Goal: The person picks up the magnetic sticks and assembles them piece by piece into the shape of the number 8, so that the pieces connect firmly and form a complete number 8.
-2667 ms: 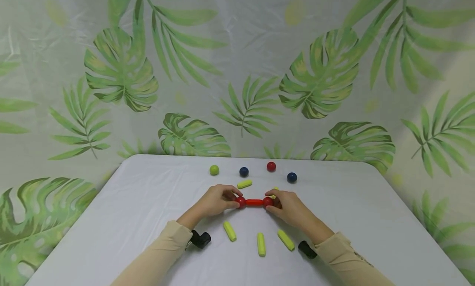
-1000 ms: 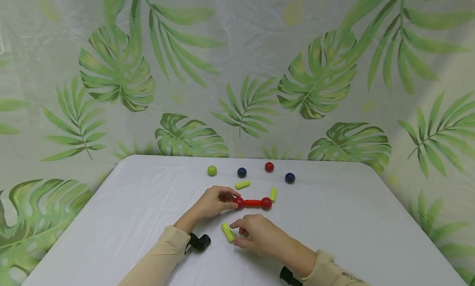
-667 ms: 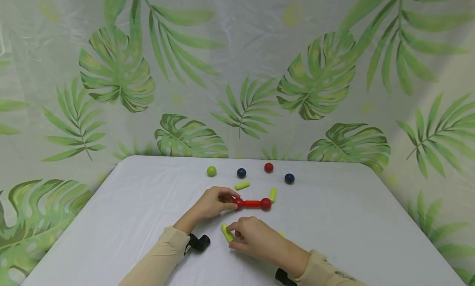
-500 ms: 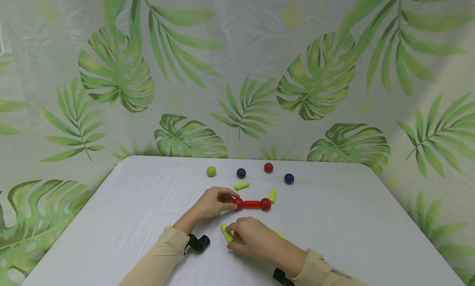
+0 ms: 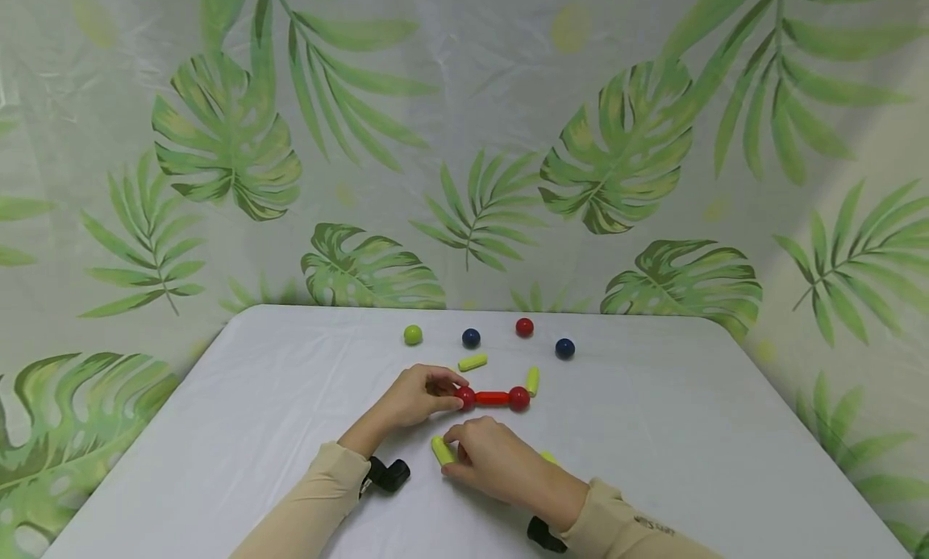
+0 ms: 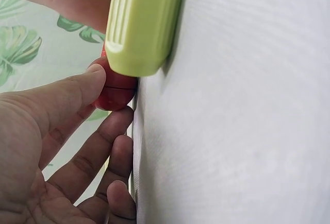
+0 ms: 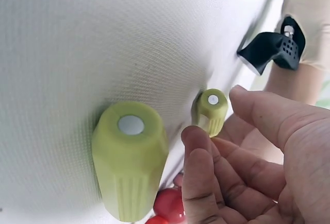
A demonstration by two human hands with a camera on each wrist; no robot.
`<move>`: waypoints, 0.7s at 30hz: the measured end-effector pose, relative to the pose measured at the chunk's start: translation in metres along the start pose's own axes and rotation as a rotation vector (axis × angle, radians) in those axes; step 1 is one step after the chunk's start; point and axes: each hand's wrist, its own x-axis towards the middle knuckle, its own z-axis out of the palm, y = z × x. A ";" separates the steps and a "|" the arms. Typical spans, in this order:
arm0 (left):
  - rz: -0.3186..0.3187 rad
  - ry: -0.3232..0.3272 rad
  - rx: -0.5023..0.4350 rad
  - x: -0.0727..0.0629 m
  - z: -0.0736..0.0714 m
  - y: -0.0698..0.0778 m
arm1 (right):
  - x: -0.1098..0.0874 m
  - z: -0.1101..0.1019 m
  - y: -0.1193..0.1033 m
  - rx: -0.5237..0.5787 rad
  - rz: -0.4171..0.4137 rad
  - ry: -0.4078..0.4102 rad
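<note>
A red magnetic rod (image 5: 493,398) lies on the table between two red balls. My left hand (image 5: 417,396) pinches the left red ball (image 6: 114,91) between thumb and fingers. The right red ball (image 5: 518,398) sits free at the rod's other end. My right hand (image 5: 501,460) is nearer the front, thumb and forefinger parted about a yellow-green magnetic stick (image 5: 442,451). In the right wrist view that stick (image 7: 212,112) shows a silver end in the gap between the fingertips. The same stick (image 6: 142,26) looms large in the left wrist view.
Beyond the hands lie a green ball (image 5: 413,335), two dark blue balls, one of them (image 5: 471,338) left of a red ball (image 5: 525,327), and yellow-green sticks (image 5: 473,362). Another stick (image 7: 130,162) lies close to the right wrist camera. The right hand partly covers a stick (image 5: 549,457).
My right hand has let go of the right red ball and moved toward the front left, to the yellow-green stick. My left hand has stayed on its ball.
</note>
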 end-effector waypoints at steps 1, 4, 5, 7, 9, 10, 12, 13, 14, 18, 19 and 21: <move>-0.003 0.000 0.002 0.000 0.000 0.000 | 0.000 0.000 0.000 0.004 0.010 -0.001; -0.005 0.001 0.004 0.000 0.001 0.000 | 0.002 0.002 0.000 0.009 0.031 -0.007; -0.004 0.001 0.007 0.000 0.001 0.000 | 0.002 0.002 0.000 0.010 0.037 -0.011; -0.001 0.004 0.011 -0.001 0.001 0.000 | 0.003 0.002 0.000 0.015 0.042 -0.017; -0.003 0.006 0.013 -0.001 0.000 -0.001 | 0.004 0.002 -0.001 0.014 0.041 -0.018; -0.004 0.006 0.014 -0.002 0.000 -0.001 | 0.004 0.003 0.000 0.016 0.041 -0.019; -0.002 0.007 0.011 -0.002 0.000 -0.001 | 0.005 0.003 0.000 0.018 0.042 -0.018; -0.005 0.006 0.009 -0.003 0.000 -0.001 | 0.006 0.003 0.001 0.020 0.044 -0.017; -0.007 0.005 0.007 -0.003 0.000 -0.001 | 0.006 0.003 0.001 0.025 0.046 -0.017; -0.006 0.003 0.005 -0.002 0.000 0.001 | 0.007 0.004 0.004 0.048 0.046 -0.019; -0.010 0.002 0.004 -0.002 0.000 0.001 | 0.007 0.004 0.004 0.056 0.046 -0.020; -0.006 0.001 0.003 -0.001 0.000 0.001 | 0.007 0.004 0.005 0.064 0.045 -0.020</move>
